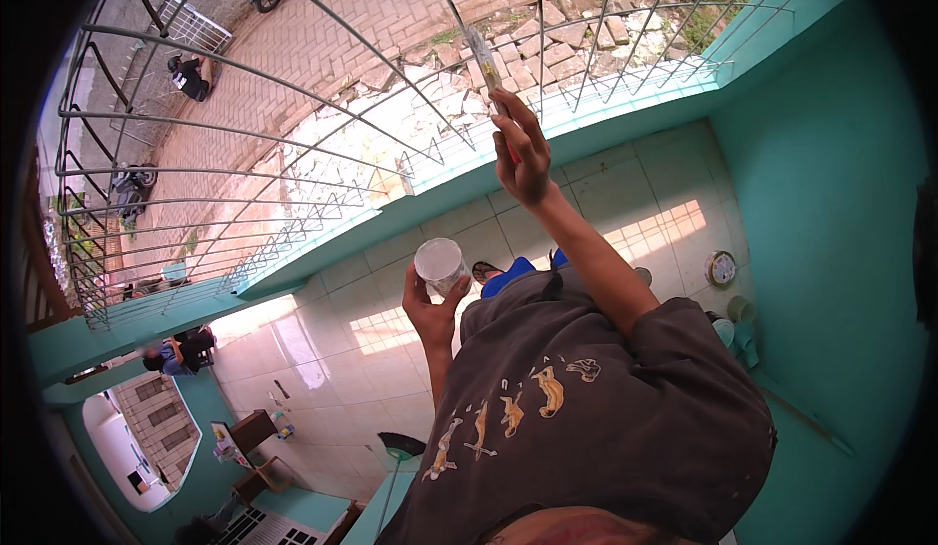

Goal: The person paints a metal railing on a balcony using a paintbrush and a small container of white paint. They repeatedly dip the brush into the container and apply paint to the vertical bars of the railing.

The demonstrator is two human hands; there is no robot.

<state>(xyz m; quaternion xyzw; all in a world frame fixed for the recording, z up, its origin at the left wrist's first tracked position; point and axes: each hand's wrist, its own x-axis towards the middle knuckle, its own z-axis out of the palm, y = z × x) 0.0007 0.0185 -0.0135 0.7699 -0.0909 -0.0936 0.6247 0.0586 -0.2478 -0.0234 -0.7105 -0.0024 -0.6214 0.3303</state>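
Note:
My right hand [526, 149] is raised in front of me, its fingers wrapped around a paintbrush [486, 64]. A bit of red handle shows in my palm, and the brush's grey, paint-smeared end points up against a bar of the metal window grille [391, 61]. Lower and to the left, my left hand [430, 315] grips a small white tub [442, 263] from its side. The tub's pale top faces up; what is inside cannot be made out.
A teal ledge [567, 134] runs beneath the grille, and a teal wall [831, 203] stands at right. On the tiled floor [362, 369] are a round tin [720, 269], green containers [743, 335] and a broom [401, 444]. People appear at left, outside and farther along the room.

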